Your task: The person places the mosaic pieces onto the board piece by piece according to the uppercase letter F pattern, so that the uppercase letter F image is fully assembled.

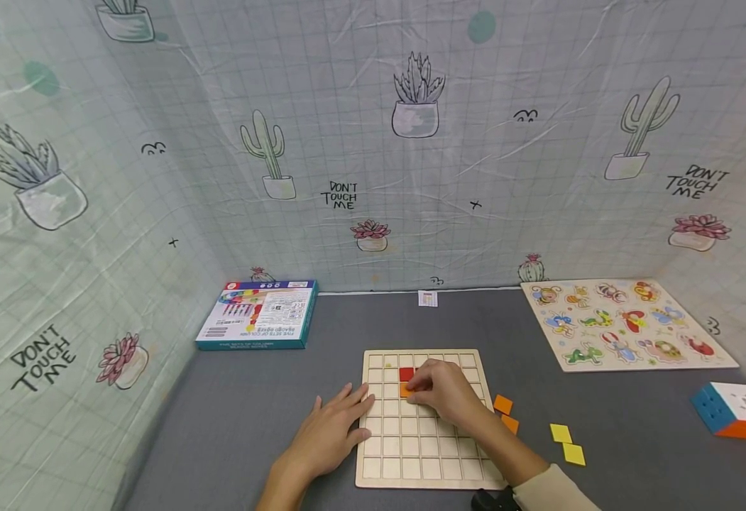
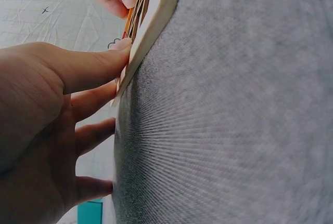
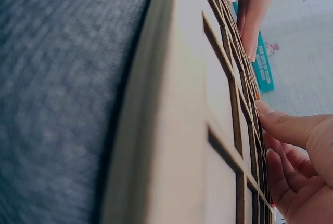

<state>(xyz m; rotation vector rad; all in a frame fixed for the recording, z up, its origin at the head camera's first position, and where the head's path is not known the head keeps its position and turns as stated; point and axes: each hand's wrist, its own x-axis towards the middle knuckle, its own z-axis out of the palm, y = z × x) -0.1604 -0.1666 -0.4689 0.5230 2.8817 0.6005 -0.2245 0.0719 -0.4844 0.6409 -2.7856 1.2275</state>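
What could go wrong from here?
1. The right hand has its fingertips at an orange tile right beside a red tile; a slight slip could knock the red one askew.
2. The right forearm passes close to the loose orange tiles and might brush them.
3. The left hand touches the board only along its left side, so a sideways push could skew it.

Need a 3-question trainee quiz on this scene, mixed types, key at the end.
1. How many yellow tiles lie right of the board?
2. True or false: the box lies farther from the person than the board.
3. The left hand touches: A) the cube, B) the box, C) the board.

Key: 1. Two. 2. True. 3. C.
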